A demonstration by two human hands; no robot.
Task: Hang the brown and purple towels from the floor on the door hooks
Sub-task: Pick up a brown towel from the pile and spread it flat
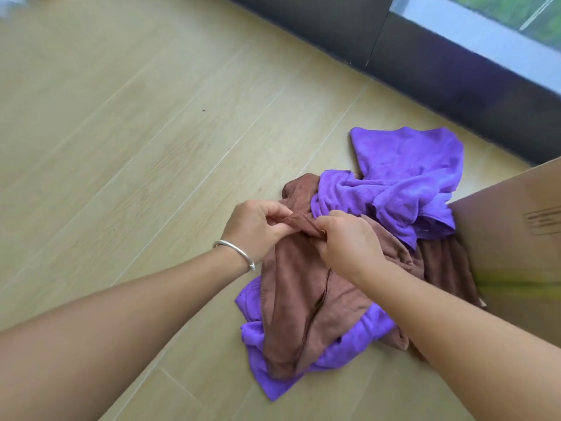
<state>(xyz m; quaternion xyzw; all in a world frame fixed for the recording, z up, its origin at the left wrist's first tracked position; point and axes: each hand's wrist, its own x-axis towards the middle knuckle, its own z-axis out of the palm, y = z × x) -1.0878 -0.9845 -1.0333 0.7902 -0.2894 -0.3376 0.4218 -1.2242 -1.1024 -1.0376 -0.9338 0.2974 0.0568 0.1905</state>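
Observation:
A heap of brown and purple towels lies on the wooden floor. A brown towel [291,302] drapes over the middle of the heap, and its upper hem is pinched between both hands. My left hand [256,227], with a silver bangle at the wrist, grips the hem from the left. My right hand [346,243] grips the same hem from the right, fingers curled around the fabric. A purple towel [406,174] lies crumpled behind the hands, and more purple cloth [340,350] shows under the brown towel. No door hooks are in view.
A cardboard box [516,226] stands right against the heap on the right. A dark baseboard [425,59] and a window frame run along the far side. Light wooden floor [121,147] spreads to the left.

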